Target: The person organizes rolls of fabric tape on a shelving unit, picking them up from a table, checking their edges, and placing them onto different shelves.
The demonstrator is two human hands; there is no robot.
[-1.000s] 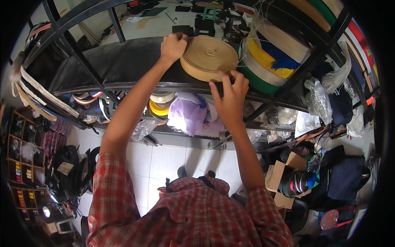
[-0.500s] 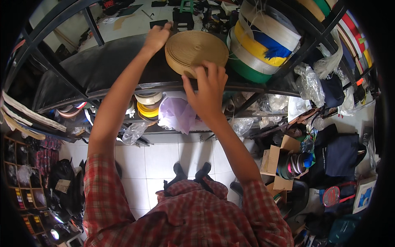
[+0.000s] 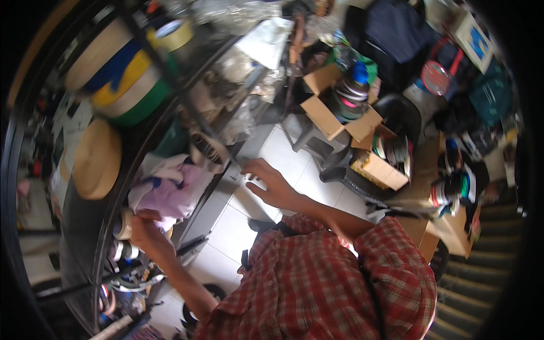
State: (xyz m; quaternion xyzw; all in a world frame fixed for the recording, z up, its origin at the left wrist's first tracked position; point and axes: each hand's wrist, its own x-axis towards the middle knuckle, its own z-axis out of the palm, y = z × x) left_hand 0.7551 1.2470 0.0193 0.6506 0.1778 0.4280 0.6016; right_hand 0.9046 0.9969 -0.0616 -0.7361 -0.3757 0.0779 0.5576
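My left hand (image 3: 143, 231) is closed at a small cream roll (image 3: 122, 224) by the edge of the rack's lower level; its fingers are partly hidden and blurred. My right hand (image 3: 272, 184) hangs in the air over the floor, fingers apart and holding nothing. On the black upper shelf, the large tan roll of webbing (image 3: 99, 158) lies flat, with neither hand on it. Beside the left hand, a lilac cloth or bag (image 3: 170, 195) sits on the lower level. White and dark rolls (image 3: 123, 250) lie just below that hand.
A stack of wide rolls (image 3: 122, 85) in blue, yellow, white and green stands beyond the tan one. Black frame bars (image 3: 164, 68) cross the rack. An open cardboard box (image 3: 323, 116) with rolls, another box (image 3: 385, 170) on a black chair (image 3: 399, 107), and a grey stool (image 3: 311, 141) stand to the right.
My view and body have turned to the right. Both hands have left the tan roll's area; the left went down to the cream roll on the lower level, the right swung out over the floor.
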